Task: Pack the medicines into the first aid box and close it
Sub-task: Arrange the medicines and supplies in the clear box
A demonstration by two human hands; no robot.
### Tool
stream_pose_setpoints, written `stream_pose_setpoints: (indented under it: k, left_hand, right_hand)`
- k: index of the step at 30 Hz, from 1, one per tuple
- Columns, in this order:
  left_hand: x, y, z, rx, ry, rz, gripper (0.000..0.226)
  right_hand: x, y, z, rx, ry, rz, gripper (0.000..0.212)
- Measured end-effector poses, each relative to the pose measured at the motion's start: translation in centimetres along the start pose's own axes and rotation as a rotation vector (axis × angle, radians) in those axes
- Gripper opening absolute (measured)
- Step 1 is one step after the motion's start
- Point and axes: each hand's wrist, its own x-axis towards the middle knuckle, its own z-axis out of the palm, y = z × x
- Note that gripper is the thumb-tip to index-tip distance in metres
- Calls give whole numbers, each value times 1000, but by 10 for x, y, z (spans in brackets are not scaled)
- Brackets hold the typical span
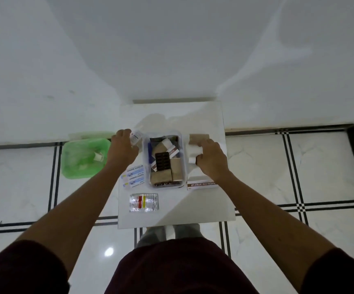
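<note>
Packing was part done. First aid box (165, 160), a clear open tub at table centre, already held brown packets, a dark blister strip (162, 161) and a carton; no lid could be identified in view.

L hand (123, 148) sat just left of the box, fingers curled round a small white bottle w/ blue label (136, 137), which stuck out past the fingertips toward the box's far-left corner. R hand (211, 160) sat just right of the box, fingers closed on a white roll, prob. gauze or tape (194, 152); roll's long axis ran roughly toward/away from the person, near end poking out below the thumb. A brown packet (199, 138) lay just beyond the R hand.

Key relation: box lay between the two hands, each item beside a side wall, so each needs only a short inward carry over the rim. Neither hand was clearly nearer.

Still on the table (203, 209): bandage strips (133, 177) left of the box, foil sachet (144, 202) nearer the person, povidone-iodine ointment carton (202, 184) at the box's near-right corner. Box looked fairly full; fit is the risk.
</note>
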Motion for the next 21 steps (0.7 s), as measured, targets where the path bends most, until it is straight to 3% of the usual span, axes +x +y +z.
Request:
stream_pose_setpoints:
  k: [6, 10, 16, 21]
  left_hand:
    - [15, -8, 17, 4, -70, -42, 51]
    - [16, -12, 24, -43, -66, -70, 55]
    - [3, -15, 17, -150, 109, -185, 62]
    - [-7, -7, -10, -222, 251, -30, 63]
  right_hand:
    - [6, 16, 18, -224, -150, -71, 40]
    - [6, 22, 31, -304, -153, -141, 38]
    - [10, 33, 42, -366, -106, -186, 38]
    - [5, 41, 37, -253, -64, -187, 35]
